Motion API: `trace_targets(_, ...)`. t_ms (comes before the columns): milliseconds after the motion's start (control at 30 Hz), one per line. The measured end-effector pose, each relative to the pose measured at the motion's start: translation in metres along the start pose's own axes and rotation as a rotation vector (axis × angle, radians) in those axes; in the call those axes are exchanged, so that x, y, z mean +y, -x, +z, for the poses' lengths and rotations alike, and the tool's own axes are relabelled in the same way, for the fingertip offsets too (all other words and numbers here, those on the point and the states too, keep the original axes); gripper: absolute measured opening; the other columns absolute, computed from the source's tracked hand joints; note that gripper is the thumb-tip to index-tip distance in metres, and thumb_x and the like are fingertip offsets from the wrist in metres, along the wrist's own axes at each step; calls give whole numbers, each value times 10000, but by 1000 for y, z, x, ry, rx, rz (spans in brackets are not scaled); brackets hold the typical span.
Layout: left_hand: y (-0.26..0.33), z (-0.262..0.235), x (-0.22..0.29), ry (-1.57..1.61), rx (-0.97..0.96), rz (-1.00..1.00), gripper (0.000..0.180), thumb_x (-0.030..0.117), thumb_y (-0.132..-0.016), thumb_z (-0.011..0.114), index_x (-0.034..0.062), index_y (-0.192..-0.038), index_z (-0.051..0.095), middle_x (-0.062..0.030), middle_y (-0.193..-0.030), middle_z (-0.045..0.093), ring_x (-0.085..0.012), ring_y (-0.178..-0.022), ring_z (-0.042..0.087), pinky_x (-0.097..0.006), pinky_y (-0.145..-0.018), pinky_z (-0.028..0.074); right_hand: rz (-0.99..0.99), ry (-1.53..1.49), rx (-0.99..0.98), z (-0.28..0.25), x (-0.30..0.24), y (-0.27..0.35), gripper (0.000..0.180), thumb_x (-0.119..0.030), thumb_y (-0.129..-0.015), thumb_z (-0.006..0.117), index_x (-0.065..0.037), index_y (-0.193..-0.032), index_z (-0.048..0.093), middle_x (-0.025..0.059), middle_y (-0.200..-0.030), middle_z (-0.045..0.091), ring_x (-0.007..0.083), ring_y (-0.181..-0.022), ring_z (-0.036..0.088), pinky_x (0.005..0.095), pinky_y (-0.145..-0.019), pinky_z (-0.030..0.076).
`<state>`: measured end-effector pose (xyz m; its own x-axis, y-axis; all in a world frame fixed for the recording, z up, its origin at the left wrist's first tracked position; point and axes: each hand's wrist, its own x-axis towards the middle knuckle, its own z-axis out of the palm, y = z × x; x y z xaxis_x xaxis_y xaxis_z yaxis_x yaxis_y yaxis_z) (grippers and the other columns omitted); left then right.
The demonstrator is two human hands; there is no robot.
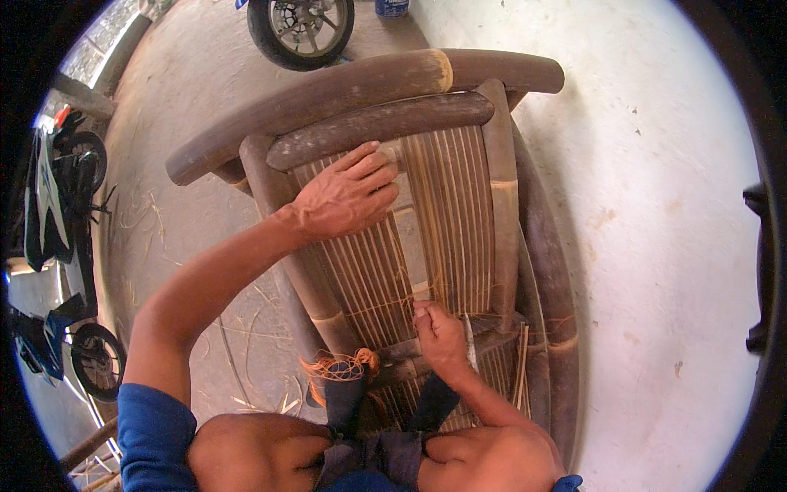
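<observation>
A dark bamboo chair frame [352, 86] holds a panel of thin bamboo slats [463, 205], with a long gap down its middle. My left hand [348, 193] lies over the gap's far end, below the dark crossbar, its fingers curled in. Whatever sits under those fingers is hidden. At the gap's near end my right hand [443, 336] is closed in a pinch, thumb on top; what it grips is too small to make out. Thin orange cord crosses the slats beside it. A tangle of orange cord [344, 366] hangs at the frame's near left.
Loose bamboo strips [521, 369] stand by the frame's near right. Along the right side runs a white wall [656, 246]. A motorcycle wheel [302, 33] is beyond the frame, with parked motorcycles [61, 197] at left. Scraps lie on the concrete floor [176, 189].
</observation>
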<state>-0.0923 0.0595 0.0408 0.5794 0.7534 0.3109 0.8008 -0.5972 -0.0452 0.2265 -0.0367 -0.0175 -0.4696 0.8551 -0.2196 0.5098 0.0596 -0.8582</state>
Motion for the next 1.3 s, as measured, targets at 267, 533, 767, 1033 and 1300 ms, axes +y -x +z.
trace_targets(267,-11,-2,-3,26,-71,11,187,246,-891,706,89,-938,615,-83,-1032,611,-281,-1178,572,-480,-1274,317,254,-226,-148,-17,-10,-4,303,-231,-1093,579,42,-1117,710,120,-957,735,149,-890,670,325,-815,537)
trace_targets(533,-14,3,-7,109,-149,50,202,243,-843,706,116,-821,550,-61,-862,560,-282,-986,568,-448,-1057,437,111,-591,-47,-90,-70,-9,326,-270,-1099,591,10,-984,712,-44,-647,527,45,-571,473,235,-544,392)
trace_targets(767,-18,-14,1,138,-223,34,243,316,-955,666,87,-876,688,-75,-902,637,-257,-1015,567,-451,-1093,406,64,-467,-2,-138,-95,-45,351,-296,-1084,618,3,-942,735,-78,-573,455,22,-515,373,234,-487,287)
trace_targets(1033,-36,-17,1,208,-260,-101,338,329,-1029,612,70,-850,735,-132,-751,689,-316,-880,642,-467,-1013,474,-222,-7,415,-184,-127,-98,298,-271,-1079,618,-18,-964,726,-11,-716,593,90,-646,532,288,-596,431)
trace_targets(1300,-54,-24,-2,424,-309,-444,410,340,-1052,592,4,-834,678,-230,-711,629,-425,-708,641,-519,-745,509,-318,-199,238,-140,-127,-78,217,-208,-1072,619,-32,-1136,728,25,-892,707,83,-763,624,268,-701,545)
